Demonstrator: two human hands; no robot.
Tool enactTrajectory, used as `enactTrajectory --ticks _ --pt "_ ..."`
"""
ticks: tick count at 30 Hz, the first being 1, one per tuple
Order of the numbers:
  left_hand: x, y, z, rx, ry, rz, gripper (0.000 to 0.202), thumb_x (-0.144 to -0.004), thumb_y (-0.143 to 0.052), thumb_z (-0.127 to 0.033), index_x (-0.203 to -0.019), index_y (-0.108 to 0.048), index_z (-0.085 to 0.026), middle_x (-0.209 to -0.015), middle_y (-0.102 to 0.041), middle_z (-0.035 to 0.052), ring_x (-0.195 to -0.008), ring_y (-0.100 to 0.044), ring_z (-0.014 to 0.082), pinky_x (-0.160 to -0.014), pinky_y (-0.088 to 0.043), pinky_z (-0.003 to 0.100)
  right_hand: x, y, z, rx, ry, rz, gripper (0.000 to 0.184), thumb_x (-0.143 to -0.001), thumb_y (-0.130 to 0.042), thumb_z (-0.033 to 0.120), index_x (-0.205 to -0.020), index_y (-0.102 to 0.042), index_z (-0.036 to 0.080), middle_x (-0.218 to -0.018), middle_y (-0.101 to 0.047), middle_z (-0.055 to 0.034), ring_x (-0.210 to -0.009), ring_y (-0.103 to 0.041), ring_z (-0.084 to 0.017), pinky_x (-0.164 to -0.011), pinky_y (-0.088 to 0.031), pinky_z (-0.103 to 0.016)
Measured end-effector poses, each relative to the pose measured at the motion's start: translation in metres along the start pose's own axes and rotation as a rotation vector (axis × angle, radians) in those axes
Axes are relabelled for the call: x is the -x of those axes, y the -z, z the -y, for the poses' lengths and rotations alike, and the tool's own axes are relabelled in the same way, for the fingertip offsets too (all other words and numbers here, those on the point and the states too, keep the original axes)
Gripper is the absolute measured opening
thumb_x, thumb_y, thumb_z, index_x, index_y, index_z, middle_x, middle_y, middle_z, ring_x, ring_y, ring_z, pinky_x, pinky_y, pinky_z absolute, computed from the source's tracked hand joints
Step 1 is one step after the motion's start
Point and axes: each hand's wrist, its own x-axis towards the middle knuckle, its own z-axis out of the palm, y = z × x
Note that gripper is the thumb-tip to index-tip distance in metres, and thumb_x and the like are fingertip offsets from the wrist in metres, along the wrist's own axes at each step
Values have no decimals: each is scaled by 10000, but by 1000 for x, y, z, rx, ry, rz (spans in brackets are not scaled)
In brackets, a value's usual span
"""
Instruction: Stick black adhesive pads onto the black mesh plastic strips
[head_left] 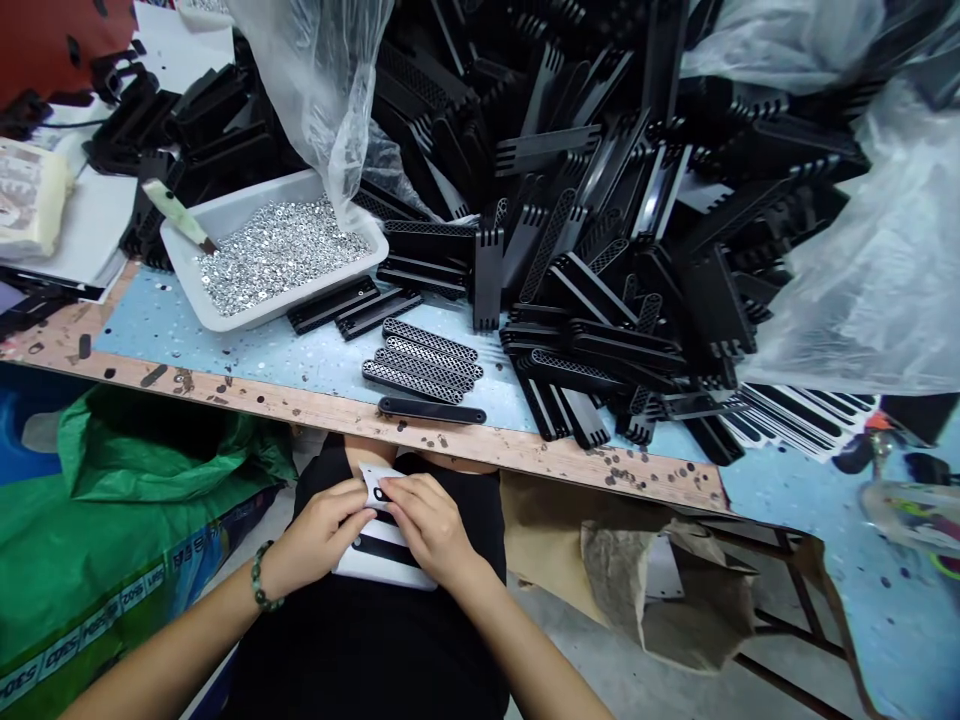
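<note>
Pinching a small white tab [373,487] with a black mark on it, the left hand [322,530] and right hand [429,528] sit close together over the person's lap, fingers curled and pressed in from either side. The tab lies at the top of a white sheet [382,568] with a black strip [377,548] across it, resting on black clothing [367,645] under the hands. A beaded bracelet [260,575] circles the left wrist.

A green sack [127,500] lies left of the lap, and a crumpled brown paper bag [675,600] right of it. Just ahead runs the stained wooden edge of a bench [360,415]. On its pale blue top lie a solid black bar [431,410] and a neat group of perforated black strips [420,365], near two more black bars [352,307].

Farther left, a white tray [191,285] holds a heap of silver nuts [277,255], with a pale-handled tool [176,212] leaning on its rim. A clear plastic bag [315,80] hangs over the tray. Beyond and to the right rises a large pile of black slotted parts [600,200], with more clear plastic [862,270] at its right. Stacked papers [90,220] sit at the far left.
</note>
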Motion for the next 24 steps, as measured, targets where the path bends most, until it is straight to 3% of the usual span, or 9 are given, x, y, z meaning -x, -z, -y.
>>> enactTrajectory --ticks 3,8,13,16,19,21,24 --pt "1 -1 3 -8 3 24 289 -966 -397 -286 -826 -625 -178 -878 -594 67 -850 -579 188 -787 -466 275 -4 4 -1 -106 -155 -53 278 -958 -434 173 -1100 -668 221 -934 -711 -68 -869 -662 -179 -759 -568 -341" --pt "2 -1 4 -24 31 -45 251 -956 -412 -265 -874 -636 -189 -843 -582 52 -798 -564 177 -760 -471 265 -5 0 0 -47 -10 67 293 -918 -536 216 -1194 -632 213 -1021 -702 -92 -918 -639 -208 -790 -557 -378" --pt "1 -3 6 0 -4 -40 272 -961 -391 -259 -929 -655 -202 -913 -608 72 -856 -588 191 -797 -481 276 -5 -3 1 -234 -312 -115 231 -950 -464 230 -1008 -688 222 -889 -710 -60 -819 -671 -179 -726 -565 -319" --pt "2 -3 13 -19 66 -65 305 -962 -385 -293 -911 -670 -196 -905 -630 83 -859 -610 209 -764 -493 284 -8 16 -1 -357 -478 -315 231 -966 -434 286 -971 -654 216 -830 -708 -50 -750 -686 -179 -679 -573 -318" --pt "6 11 18 -93 143 -5 280 -940 -442 -336 -881 -684 -209 -843 -641 58 -788 -621 203 -680 -491 267 -22 51 0 -397 -411 -483 218 -967 -425 333 -1004 -614 231 -811 -666 -42 -725 -662 -175 -651 -573 -337" --pt "7 28 15 -155 162 21 221 -906 -517 -368 -895 -690 -231 -850 -648 38 -773 -623 193 -668 -487 258 -39 75 4 -319 -317 -464 203 -933 -499 352 -1069 -608 248 -929 -637 -61 -818 -644 -184 -728 -573 -371" --pt "-6 59 6 -138 155 -189 202 -888 -549 -383 -962 -667 -236 -938 -649 41 -819 -636 187 -690 -506 255 -72 92 9 -64 -208 -297 182 -886 -596 301 -1057 -638 251 -984 -619 -65 -905 -617 -196 -797 -545 -368"
